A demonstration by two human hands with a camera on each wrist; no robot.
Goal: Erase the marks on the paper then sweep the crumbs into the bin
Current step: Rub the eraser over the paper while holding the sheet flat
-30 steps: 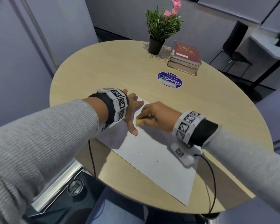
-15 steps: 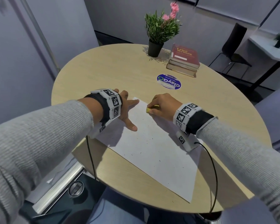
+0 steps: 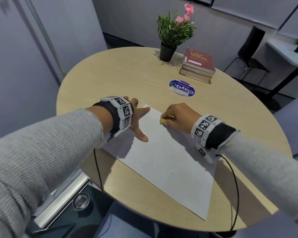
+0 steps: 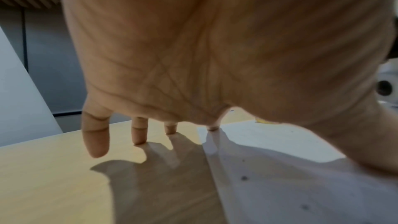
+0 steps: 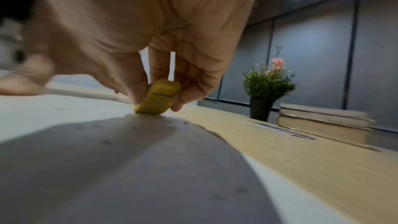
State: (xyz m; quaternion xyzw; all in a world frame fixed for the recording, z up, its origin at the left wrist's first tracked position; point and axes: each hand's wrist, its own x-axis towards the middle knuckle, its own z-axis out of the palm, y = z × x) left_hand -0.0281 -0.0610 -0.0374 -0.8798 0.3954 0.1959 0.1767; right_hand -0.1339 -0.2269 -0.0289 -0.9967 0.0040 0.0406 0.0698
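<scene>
A white sheet of paper [image 3: 163, 162] lies on the round wooden table [image 3: 110, 79], with small dark crumbs [image 3: 159, 152] scattered over its middle. My right hand [image 3: 177, 117] pinches a yellow eraser [image 3: 163, 120] and presses its end onto the paper near the far edge; in the right wrist view the eraser [image 5: 158, 99] stands tilted between thumb and fingers. My left hand [image 3: 136, 121] lies flat with fingers spread on the paper's far left corner. Its fingers [image 4: 95, 135] reach onto the bare table, its thumb onto the paper [image 4: 290, 168].
A potted plant [image 3: 172, 35] and a stack of books [image 3: 198, 66] stand at the far side of the table, with a round blue sticker [image 3: 181, 88] in front of them. A black chair [image 3: 249, 48] stands beyond. A bin with a round lid [image 3: 81, 201] sits on the floor at near left.
My right hand has carried the eraser from beside the left thumb away to the right and farther up the paper. The left hand has stayed pressed on the corner.
</scene>
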